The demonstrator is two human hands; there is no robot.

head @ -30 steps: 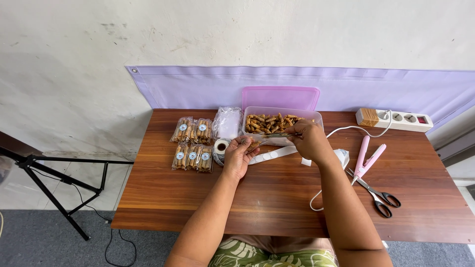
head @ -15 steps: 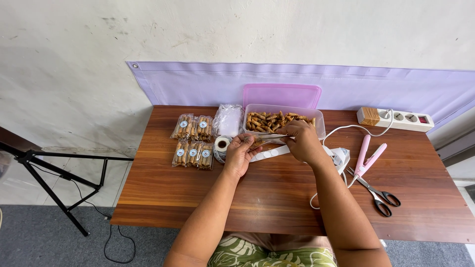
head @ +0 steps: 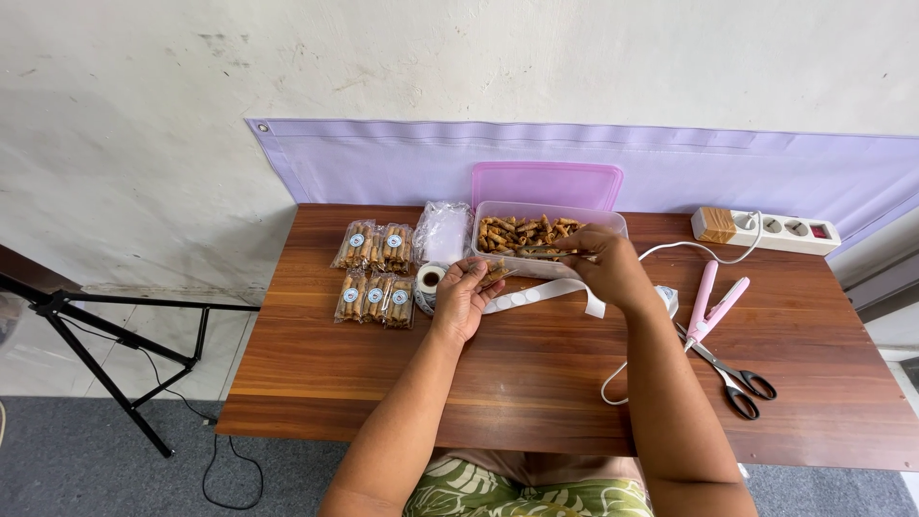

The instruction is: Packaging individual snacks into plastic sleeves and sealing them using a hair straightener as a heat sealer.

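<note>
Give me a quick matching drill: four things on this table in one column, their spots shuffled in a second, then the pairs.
1. scissors
2. power strip
3. sealed snack packs
4. pink lid

A. far right edge, by the wall
B. left part of the table
C. behind the clear container
D. right of the right hand, nearer the front

Pairs: 1-D, 2-A, 3-B, 4-C

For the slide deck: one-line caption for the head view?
Left hand holds a small clear bag while right hand reaches into the snack tub.
</note>
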